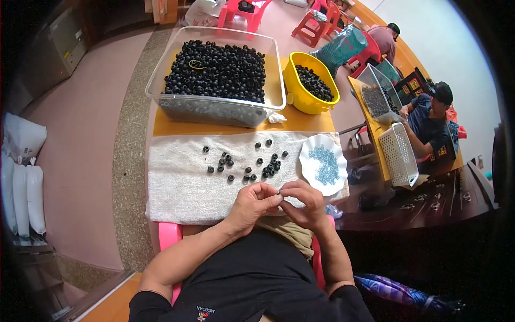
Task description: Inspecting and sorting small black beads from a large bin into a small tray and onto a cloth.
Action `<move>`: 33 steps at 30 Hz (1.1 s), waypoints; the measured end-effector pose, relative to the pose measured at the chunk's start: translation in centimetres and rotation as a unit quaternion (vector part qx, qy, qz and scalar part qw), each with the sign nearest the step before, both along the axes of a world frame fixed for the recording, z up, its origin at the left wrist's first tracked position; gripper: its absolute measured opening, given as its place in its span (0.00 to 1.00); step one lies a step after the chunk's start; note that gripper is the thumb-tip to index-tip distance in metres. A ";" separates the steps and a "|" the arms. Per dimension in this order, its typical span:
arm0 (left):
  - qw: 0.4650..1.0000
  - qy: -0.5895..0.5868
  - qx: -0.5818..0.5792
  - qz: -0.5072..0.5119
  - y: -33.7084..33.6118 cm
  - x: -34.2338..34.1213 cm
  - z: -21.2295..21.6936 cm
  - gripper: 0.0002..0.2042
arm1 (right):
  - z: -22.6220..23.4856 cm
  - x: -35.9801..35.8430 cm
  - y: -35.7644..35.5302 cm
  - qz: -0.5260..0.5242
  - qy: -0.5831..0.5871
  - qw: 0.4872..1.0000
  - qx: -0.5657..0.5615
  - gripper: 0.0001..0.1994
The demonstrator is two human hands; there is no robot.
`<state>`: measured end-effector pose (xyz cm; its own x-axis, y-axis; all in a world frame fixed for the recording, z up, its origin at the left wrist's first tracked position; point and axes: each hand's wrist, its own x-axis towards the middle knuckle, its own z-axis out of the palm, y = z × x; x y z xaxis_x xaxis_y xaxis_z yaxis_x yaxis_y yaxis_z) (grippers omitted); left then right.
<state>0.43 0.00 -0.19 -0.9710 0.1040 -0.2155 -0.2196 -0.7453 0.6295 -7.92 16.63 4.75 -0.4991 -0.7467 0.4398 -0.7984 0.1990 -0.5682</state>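
Black ring (278, 191), tiny, is pinched between both hands at the near edge of a white towel (177, 188) on the tabletop. Left hand (252, 206) & right hand (303, 203) fingers clamp on it, held close, prob. for fine fitting. Loose black rings (252, 163) lie scattered mid-towel; white plate (311, 147) of blue bits sits at the right edge, within reach.

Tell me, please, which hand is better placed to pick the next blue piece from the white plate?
Right, probably. The right hand lies just below the white plate of blue pieces, while the left hand sits farther over, nearer the black beads.
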 end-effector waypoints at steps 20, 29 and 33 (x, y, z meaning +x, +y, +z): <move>0.998 -0.019 0.008 -0.056 0.0 0.0 0.4 0.09 | 0.2 -0.7 2.5 0.040 -0.158 0.986 0.048 0.11; 0.994 0.009 -0.091 -0.063 -0.3 -0.1 0.2 0.10 | 0.7 -0.6 2.3 0.036 -0.141 0.988 0.057 0.07; 0.992 0.010 -0.112 -0.061 -0.3 -0.1 0.2 0.10 | 0.5 -0.5 2.4 0.032 -0.131 0.989 0.061 0.07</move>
